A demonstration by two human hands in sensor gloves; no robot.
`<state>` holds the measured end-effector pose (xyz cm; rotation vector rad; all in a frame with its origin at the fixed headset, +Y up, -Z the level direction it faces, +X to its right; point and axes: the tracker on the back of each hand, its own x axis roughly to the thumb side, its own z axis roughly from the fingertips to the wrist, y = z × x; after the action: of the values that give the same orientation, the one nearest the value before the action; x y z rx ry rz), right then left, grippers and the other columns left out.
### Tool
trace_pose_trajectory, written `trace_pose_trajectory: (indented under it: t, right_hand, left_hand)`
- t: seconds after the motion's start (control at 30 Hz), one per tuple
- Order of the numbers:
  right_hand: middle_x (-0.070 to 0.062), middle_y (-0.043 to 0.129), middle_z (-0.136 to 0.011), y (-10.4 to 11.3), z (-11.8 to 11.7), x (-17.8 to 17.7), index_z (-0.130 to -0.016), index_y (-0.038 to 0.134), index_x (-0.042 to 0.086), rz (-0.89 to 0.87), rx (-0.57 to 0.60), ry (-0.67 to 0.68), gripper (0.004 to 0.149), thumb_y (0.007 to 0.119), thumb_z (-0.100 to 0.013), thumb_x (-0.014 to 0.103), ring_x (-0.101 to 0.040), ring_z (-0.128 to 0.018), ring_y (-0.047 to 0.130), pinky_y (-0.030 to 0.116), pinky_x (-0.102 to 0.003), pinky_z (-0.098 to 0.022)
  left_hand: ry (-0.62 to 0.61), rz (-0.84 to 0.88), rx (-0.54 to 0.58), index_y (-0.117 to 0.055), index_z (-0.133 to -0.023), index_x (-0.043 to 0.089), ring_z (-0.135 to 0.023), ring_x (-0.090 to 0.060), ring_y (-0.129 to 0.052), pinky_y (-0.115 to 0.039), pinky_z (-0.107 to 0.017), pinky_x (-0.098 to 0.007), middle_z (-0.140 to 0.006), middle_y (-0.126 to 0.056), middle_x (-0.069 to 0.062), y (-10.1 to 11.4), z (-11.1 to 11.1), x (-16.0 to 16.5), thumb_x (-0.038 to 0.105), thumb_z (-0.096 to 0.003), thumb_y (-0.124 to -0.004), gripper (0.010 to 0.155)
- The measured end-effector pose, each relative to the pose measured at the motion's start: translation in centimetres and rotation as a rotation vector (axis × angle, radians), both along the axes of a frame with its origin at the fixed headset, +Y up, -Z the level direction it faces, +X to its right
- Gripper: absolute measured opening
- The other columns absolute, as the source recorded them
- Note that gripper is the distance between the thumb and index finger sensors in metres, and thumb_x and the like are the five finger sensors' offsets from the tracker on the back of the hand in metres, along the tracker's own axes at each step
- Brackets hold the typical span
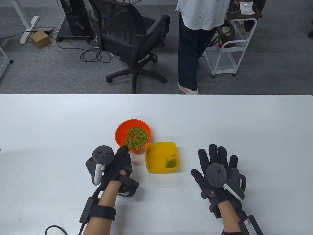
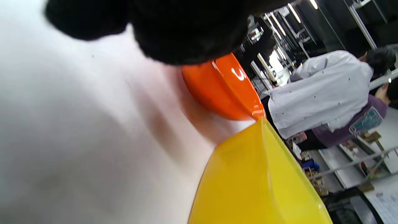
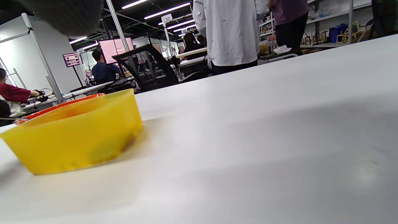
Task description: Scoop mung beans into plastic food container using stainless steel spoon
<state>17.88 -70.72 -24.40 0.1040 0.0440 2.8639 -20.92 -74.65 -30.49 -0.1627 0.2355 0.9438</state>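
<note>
An orange bowl (image 1: 119, 133) holds a heap of mung beans (image 1: 137, 138). Its outer wall shows in the left wrist view (image 2: 222, 90). Just right of it stands a square yellow plastic container (image 1: 149, 161) with a small pile of beans (image 1: 170, 163) in its near right corner; it also shows in the left wrist view (image 2: 258, 183) and in the right wrist view (image 3: 77, 143). My left hand (image 1: 122, 153) grips the steel spoon (image 1: 132, 141), whose bowl is down in the bean heap. My right hand (image 1: 217, 159) rests flat on the table, fingers spread, right of the container.
The white table (image 1: 49, 146) runs wide on both sides of the two vessels. Beyond its far edge stand an office chair (image 1: 132, 36), a person (image 1: 195, 44) and a white cart (image 1: 232, 46).
</note>
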Motion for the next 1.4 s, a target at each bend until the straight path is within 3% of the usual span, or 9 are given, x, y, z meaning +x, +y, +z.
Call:
trace_pose_trajectory:
  t: [0.37, 0.6, 1.03, 1.4]
  right_hand:
    - [0.003, -0.007, -0.111, 0.0, 0.0, 0.0, -0.110, 0.020, 0.035, -0.003, -0.002, 0.000, 0.080, 0.066, -0.051, 0.064, -0.034, -0.104, -0.008, -0.011, -0.065, -0.062]
    - [0.003, -0.007, -0.111, 0.0, -0.1, 0.0, -0.110, 0.020, 0.035, -0.003, -0.003, 0.000, 0.080, 0.066, -0.051, 0.064, -0.034, -0.104, -0.008, -0.011, -0.064, -0.062]
    - [0.003, -0.007, -0.111, 0.0, -0.1, 0.0, -0.110, 0.020, 0.035, -0.002, -0.005, 0.001, 0.080, 0.066, -0.051, 0.064, -0.034, -0.104, -0.008, -0.011, -0.064, -0.062]
    - [0.003, -0.007, -0.111, 0.0, -0.1, 0.0, -0.110, 0.020, 0.035, -0.001, -0.011, 0.001, 0.080, 0.066, -0.051, 0.064, -0.034, -0.104, -0.008, -0.011, -0.064, -0.062]
  left_hand:
    - [0.166, 0.264, 0.021, -0.061, -0.096, 0.018, -0.028, -0.011, -0.098, -0.087, -0.035, -0.040, -0.067, -0.087, -0.001, -1.0, 0.7, -2.6, 0.034, -0.0487, -0.065, 0.050]
    - [0.150, 0.287, 0.024, -0.061, -0.096, 0.019, -0.027, -0.011, -0.097, -0.086, -0.035, -0.040, -0.067, -0.087, 0.000, -0.8, 0.8, -2.7, 0.034, -0.0487, -0.064, 0.050]
    - [-0.156, 0.396, 0.055, -0.062, -0.096, 0.023, -0.027, -0.010, -0.096, -0.085, -0.037, -0.038, -0.067, -0.087, 0.003, 0.4, 0.3, -1.1, 0.036, -0.0493, -0.064, 0.048]
    - [-0.378, 0.226, -0.036, -0.064, -0.095, 0.023, -0.027, -0.011, -0.096, -0.085, -0.037, -0.039, -0.067, -0.087, 0.002, -0.1, 0.1, 1.7, 0.035, -0.0489, -0.064, 0.048]
